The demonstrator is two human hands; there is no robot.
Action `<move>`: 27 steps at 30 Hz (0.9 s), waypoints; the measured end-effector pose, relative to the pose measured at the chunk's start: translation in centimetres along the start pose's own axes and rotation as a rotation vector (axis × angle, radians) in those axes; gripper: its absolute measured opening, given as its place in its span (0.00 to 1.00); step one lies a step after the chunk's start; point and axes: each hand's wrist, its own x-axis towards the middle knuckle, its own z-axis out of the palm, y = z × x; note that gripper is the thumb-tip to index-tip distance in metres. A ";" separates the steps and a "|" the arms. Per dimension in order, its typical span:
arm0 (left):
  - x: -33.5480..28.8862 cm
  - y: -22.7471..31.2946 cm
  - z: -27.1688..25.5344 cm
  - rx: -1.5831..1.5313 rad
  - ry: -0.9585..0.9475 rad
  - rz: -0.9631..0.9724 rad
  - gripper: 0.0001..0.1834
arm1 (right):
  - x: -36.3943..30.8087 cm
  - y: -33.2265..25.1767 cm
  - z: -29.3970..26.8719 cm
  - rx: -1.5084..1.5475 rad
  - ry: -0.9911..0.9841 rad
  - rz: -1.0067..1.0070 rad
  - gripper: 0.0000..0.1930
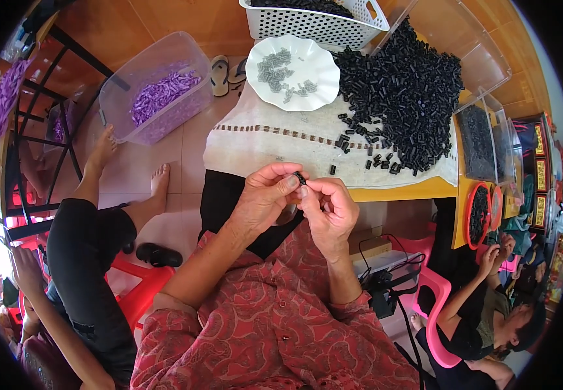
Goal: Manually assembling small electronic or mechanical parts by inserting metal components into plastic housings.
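Observation:
Just in front of the table's near edge, a small black plastic piece (pixel 300 177) is pinched between my two hands. The thumb and forefinger of my left hand (pixel 262 198) close on it from one side. From the other side, the fingertips of my right hand (pixel 331 211) press on its lower end, and they partly cover it. Beyond my hands, a single loose black piece (pixel 333 169) lies on the pale cloth (pixel 249 149). A big heap of similar black pieces (pixel 402 97) spreads over the right of the cloth. A white scalloped plate (pixel 324 65) holds small clear pieces (pixel 275 71).
A white perforated basket (pixel 314 25) with black pieces stands at the back. Clear bins (pixel 480 143) and a red basket (pixel 471 218) line the right. Left, a clear tub (pixel 190 55) holds purple pieces (pixel 161 94). People sit on both sides; a pink chair (pixel 434 318) is at right.

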 end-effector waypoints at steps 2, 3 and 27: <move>0.0 0.1 0.2 0.050 0.009 0.022 0.11 | 0.0 0.0 0.0 -0.033 0.002 0.007 0.07; 0.0 0.1 0.3 0.050 0.009 0.022 0.11 | -0.1 -0.1 0.0 -0.033 0.002 0.007 0.07; 0.1 1.2 0.0 0.118 -0.097 -0.036 0.17 | 1.9 -1.5 -1.8 -0.126 -0.185 -0.148 0.22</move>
